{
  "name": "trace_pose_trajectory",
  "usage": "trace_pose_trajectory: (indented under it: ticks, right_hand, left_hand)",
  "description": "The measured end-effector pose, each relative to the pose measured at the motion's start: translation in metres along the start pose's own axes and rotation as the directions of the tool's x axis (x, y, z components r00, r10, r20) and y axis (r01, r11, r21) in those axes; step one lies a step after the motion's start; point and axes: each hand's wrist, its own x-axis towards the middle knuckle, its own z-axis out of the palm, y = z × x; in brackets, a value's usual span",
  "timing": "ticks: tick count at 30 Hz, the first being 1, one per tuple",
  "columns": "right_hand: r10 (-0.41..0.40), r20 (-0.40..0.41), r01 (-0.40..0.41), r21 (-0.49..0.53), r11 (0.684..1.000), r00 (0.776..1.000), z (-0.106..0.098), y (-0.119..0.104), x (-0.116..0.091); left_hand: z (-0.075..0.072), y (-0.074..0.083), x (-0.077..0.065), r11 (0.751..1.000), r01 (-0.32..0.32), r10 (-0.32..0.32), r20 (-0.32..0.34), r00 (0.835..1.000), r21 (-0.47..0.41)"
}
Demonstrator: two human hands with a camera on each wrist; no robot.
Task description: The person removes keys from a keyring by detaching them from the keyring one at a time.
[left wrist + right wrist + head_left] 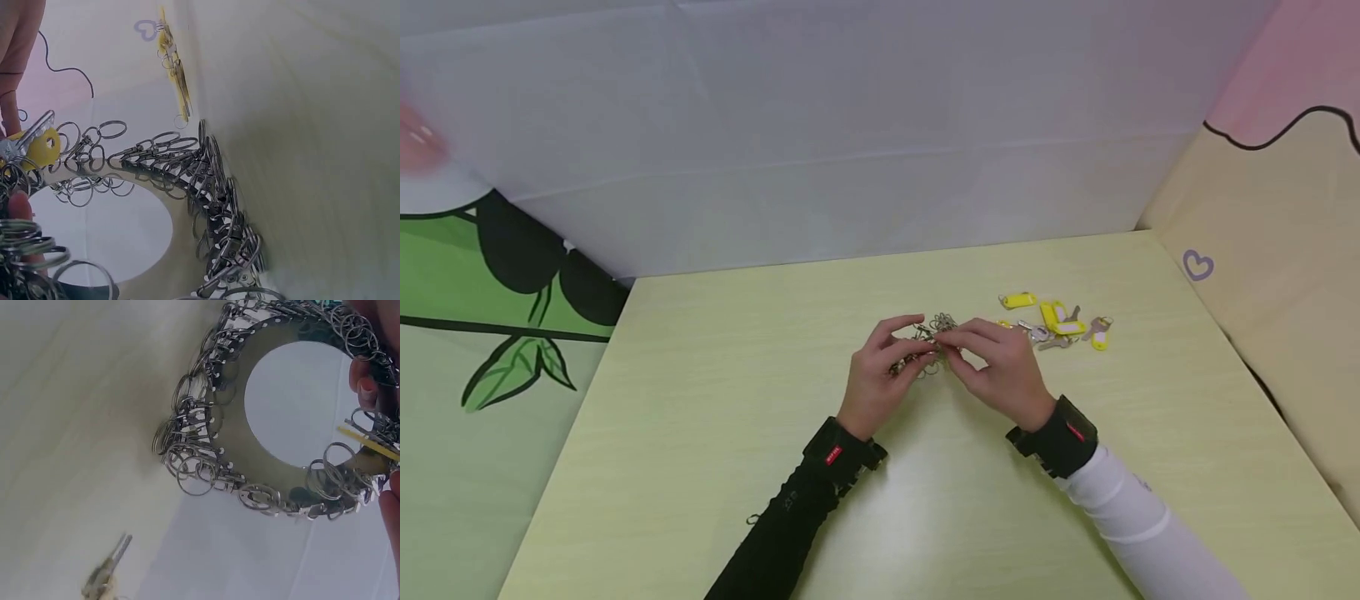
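The flat silvery metal ring fringed with wire loops (232, 425) was over the pale wooden counter (700, 400), gripped by your left hand (880, 367); your right hand (1003, 367) pinched its edge beside a yellow plastic key tag (46, 150). Yellow-tagged metal keys (1051, 315) lay rightward.

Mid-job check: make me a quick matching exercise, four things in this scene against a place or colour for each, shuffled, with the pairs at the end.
1. flat metal ring with clips
2. pile of yellow-tagged keys
3. left sleeve
4. right sleeve

A. white
B. lying on the table
C. black
D. between the left hand and right hand

Pairs: 1-D, 2-B, 3-C, 4-A
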Motion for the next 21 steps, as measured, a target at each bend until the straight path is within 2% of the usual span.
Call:
trace_pose_trajectory:
  ticks: [3,8,11,15,21]
  right_hand:
    - [-0.024,-0.017,0.025,0.004,1.0,1.0,0.0004,-0.0005,-0.0001]
    - [0.105,-0.01,-0.102,0.132,0.986,0.994,0.0,0.0001,-0.0014]
    - [0.142,0.003,-0.141,0.143,0.98,0.99,0.0003,0.002,-0.0024]
    - [0.128,0.001,-0.127,0.113,0.985,0.992,0.0014,0.0039,-0.0035]
    - [0.056,-0.059,-0.051,0.076,0.996,0.997,0.0025,0.0044,-0.0046]
  left_hand:
    - [0.0007,0.0011,0.0,1.0,-0.007,0.007,0.0,1.0,0.008]
    - [0.0004,0.0019,0.0005,1.0,-0.016,0.016,-0.018,1.0,0.027]
    - [0.0004,0.0012,0.0,0.999,-0.015,0.016,-0.022,1.0,0.03]
    - [0.0004,0.0008,-0.0004,1.0,-0.018,0.018,-0.017,1.0,0.025]
    - [0.0017,0.0011,-0.0002,1.0,-0.012,0.012,-0.004,1.0,-0.003]
